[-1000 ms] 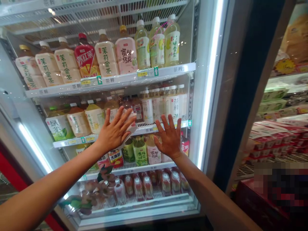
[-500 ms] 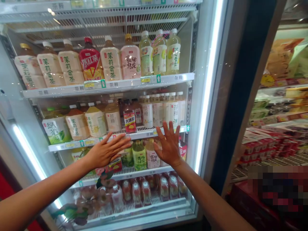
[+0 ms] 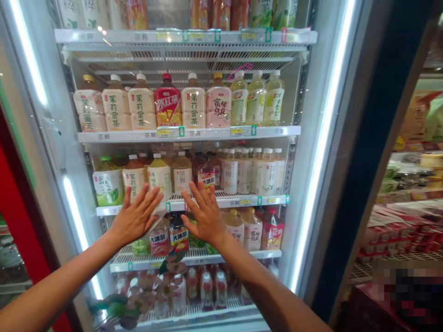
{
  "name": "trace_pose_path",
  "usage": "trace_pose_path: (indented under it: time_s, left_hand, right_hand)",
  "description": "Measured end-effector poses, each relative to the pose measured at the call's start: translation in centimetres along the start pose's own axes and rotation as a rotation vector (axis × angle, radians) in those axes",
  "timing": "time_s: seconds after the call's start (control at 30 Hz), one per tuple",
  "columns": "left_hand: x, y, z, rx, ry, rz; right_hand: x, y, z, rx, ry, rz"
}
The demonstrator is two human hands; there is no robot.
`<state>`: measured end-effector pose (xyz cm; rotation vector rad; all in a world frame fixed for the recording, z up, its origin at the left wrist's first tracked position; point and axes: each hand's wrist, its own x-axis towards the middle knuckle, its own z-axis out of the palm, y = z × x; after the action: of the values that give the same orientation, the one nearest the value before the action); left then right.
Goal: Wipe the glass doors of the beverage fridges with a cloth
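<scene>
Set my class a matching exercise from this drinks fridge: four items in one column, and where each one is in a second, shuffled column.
Column 1
1. red iced tea bottle
2. pink oolong tea bottle
3. green tea bottle
4. left hand

Column 2
A. Fingers spread, beside the right hand
B. Far left of the row just above the hands
C. Between two jasmine tea bottles
D. Next to a pale yellow-green bottle

Pairs: 1-C, 2-D, 3-B, 4-A

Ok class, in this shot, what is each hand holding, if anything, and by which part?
Nothing is held: the left hand and the right hand are both open, fingers spread, at the fridge's glass door.
</scene>
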<state>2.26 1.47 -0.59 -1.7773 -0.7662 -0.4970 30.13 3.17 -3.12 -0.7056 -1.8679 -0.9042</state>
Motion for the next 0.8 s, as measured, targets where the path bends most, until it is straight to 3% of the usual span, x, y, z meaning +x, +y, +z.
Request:
trace_pose_path:
  time_s: [0.1,0.27,0.4,0.43,0.57,0.6,0.73,0.8]
  left_hand:
    - [-2.2,-1.1,0.0,-0.010,-0.039,0.179]
    - [-4.2,-3.8,-0.4,0.008,-0.008,-0.090]
    - [-5.2,-4.7,-0.4,-0.032,-0.021,0.129]
    - [-5.3,-5.0,-0.4,-0.030,-0.021,0.113]
    - [-4.8,-6.0,-0.3,-0.004,0.054,-0.190]
    - [-4.7,-6.0,-0.3,-0.004,0.059,-0.168]
    - [-3.1,-5.6,-0.5,-0.008,0.014,0.143]
    - [-1.3,-5.9,-1.0,0.001,0.041,0.037]
  right_hand:
    - [0.0,-0.7,1.3,-0.050,0.008,0.020]
    - [-0.3,-0.8,1.8,-0.111,0.016,0.018]
    - [-0.3,-0.8,1.8,-0.128,0.010,0.019]
    - [-0.3,-0.9,1.8,-0.130,0.009,0.017]
    - [-0.3,-0.9,1.9,-0.131,0.021,0.011]
    - [-0.3,-1.0,1.9,-0.132,0.023,0.011]
    - [-0.2,-1.0,1.8,-0.137,0.022,0.004]
    - [-0.2,-1.0,1.8,-0.141,0.020,0.003]
